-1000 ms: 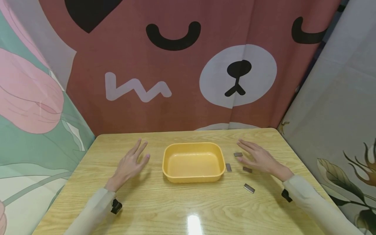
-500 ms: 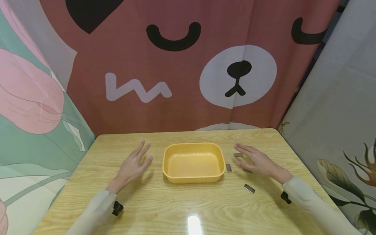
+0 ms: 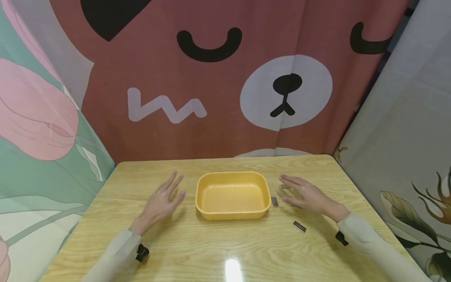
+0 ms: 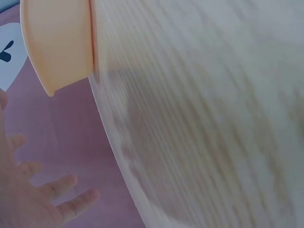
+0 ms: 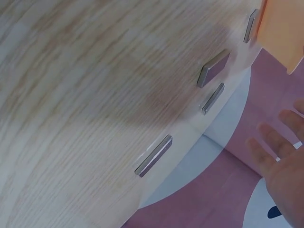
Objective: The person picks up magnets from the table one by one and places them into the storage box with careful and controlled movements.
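A yellow rectangular tub [image 3: 232, 215] stands on the wooden table between the two hands. To its left, my left hand [image 3: 158, 203] hovers above the tabletop, fingers spread and holding nothing. My right hand [image 3: 311, 196] hangs over the table on the other side, fingers stretched toward the tub, also holding nothing. Small flat grey metallic blocks lie around it: one block [image 3: 275, 201] beside the tub's right wall, another block [image 3: 299, 226] nearer the front, and a third block [image 3: 285, 187] partly covered by the fingers. A further block [image 5: 213, 69], hidden under the hand in the head view, shows in the right wrist view.
The light wooden table [image 3: 197, 250] meets a brown bear-print curtain [image 3: 158, 137] at its back edge. Patterned curtains, a floral one [image 3: 35, 117] at left and a grey one [image 3: 394, 149] at right, flank it. Both sleeves carry a small black wrist device [image 3: 142, 253].
Both hands have drifted slightly inward toward the tub and a little nearer the front. The right hand now covers a block that showed before. Tub and blocks have stayed in place.
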Available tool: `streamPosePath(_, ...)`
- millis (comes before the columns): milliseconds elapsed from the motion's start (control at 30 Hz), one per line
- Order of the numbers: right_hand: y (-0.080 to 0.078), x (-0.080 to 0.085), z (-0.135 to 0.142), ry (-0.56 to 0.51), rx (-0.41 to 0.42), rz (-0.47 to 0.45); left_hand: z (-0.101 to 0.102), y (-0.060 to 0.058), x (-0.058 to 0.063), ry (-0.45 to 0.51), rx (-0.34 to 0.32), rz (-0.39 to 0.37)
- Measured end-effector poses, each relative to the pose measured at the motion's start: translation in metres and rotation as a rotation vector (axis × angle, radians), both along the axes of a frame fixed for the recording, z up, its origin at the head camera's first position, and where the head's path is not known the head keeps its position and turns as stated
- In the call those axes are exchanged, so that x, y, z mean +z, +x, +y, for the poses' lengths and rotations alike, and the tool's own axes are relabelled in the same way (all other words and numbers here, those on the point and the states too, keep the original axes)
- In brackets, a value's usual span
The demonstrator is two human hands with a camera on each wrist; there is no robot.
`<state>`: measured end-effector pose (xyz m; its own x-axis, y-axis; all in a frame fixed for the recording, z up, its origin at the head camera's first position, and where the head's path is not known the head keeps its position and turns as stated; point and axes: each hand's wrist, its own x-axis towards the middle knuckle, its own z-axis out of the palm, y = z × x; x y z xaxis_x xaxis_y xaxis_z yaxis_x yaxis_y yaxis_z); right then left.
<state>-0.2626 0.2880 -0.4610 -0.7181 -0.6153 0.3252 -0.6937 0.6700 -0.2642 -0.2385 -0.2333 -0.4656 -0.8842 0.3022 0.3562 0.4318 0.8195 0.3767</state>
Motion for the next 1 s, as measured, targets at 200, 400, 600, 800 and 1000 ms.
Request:
streamPosePath(200, 0.001, -0.003, -0.007, 0.031, 0.042, 0.001, 0.002, 0.003, -0.004, -0.007, -0.010, -0.006)
streamPosePath(400, 0.000, -0.012, -0.010, 0.042, 0.084, 0.069, 0.005, 0.004, -0.004, -0.017, -0.014, -0.001)
streamPosePath(600, -0.001, -0.016, -0.015, 0.067, 0.102, 0.070, 0.008, 0.005, -0.003, -0.013, -0.028, -0.014)
streamPosePath(800, -0.001, -0.015, -0.018, 0.108, 0.087, 0.039, 0.012, 0.005, -0.004, -0.012, -0.046, -0.010)
streamPosePath(1000, -0.002, -0.016, -0.020, 0.110, 0.099, 0.018, 0.013, 0.005, -0.004, -0.017, -0.062, -0.011)
